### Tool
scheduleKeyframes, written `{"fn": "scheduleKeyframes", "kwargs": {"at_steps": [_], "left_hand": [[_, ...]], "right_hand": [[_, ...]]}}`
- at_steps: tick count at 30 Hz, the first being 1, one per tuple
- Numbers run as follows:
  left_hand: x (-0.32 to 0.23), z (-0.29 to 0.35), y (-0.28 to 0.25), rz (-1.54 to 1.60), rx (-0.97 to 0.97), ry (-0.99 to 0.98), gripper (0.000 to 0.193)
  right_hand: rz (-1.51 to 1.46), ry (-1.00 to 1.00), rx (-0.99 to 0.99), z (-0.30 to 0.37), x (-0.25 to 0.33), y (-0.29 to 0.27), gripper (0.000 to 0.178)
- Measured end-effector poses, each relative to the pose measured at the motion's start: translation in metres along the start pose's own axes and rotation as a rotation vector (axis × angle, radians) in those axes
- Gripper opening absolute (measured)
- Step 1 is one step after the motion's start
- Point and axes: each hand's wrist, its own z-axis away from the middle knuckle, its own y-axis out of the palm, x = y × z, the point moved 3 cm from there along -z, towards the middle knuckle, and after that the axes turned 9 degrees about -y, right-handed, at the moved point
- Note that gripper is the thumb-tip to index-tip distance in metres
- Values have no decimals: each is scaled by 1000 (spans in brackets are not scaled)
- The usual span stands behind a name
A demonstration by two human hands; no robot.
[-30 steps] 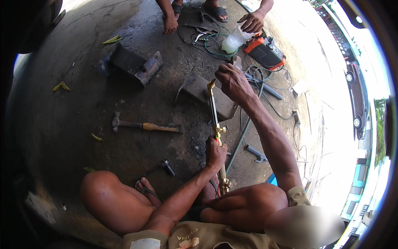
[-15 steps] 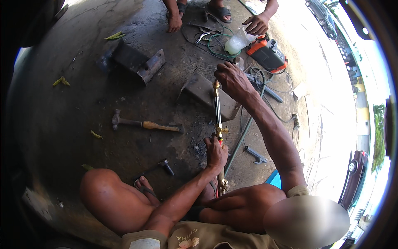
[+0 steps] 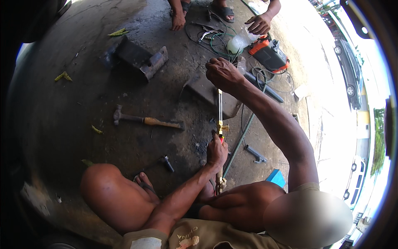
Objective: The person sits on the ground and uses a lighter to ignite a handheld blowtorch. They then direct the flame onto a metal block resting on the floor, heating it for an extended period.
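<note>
My left hand [image 3: 217,153] is wrapped round the handle of a brass-and-silver gas cutting torch [image 3: 219,108]. It points away from me between my knees, its valve just beyond my fingers. Right above the torch's tip end is my right hand [image 3: 224,74], with fingers curled in and the back of the hand showing. Whatever it may hold is hidden. Beneath the torch's far end lies a bent, dark steel piece [image 3: 211,97] on the ground. A hammer [image 3: 155,122] with a wooden handle rests to the left of the torch.
Another dark steel bracket [image 3: 139,58] lies far left. A large bolt [image 3: 168,164] sits near my left foot. Right of the torch are a green hose [image 3: 240,143] and a grey tool [image 3: 256,154]. A co-worker's hand [image 3: 260,23] hovers above an orange-and-black machine [image 3: 269,56] and a plastic bag [image 3: 240,43].
My right hand has shifted left across the torch's tip end, and its forearm has swung with the elbow farther out. The left hand keeps its hold on the torch.
</note>
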Motion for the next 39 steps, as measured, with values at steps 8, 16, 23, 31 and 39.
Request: {"fn": "scheduleKeyframes", "kwargs": {"at_steps": [8, 16, 23, 31, 39], "left_hand": [[-10, 2, -3, -85, -9, -45, 35], [-2, -2, 1, -256, -16, 20, 60], [-15, -2, 1, -294, -53, -20, 43], [-19, -2, 4, -384, -66, -28, 46], [-22, -1, 4, -412, -56, -39, 39]], "right_hand": [[83, -3, 146, -4, -3, 11, 5], [95, 30, 297, -10, 2, 3, 10], [53, 74, 323, 4, -8, -4, 13], [-39, 93, 119, 33, -24, 6, 9], [21, 84, 302, 26, -20, 5, 12]]}}
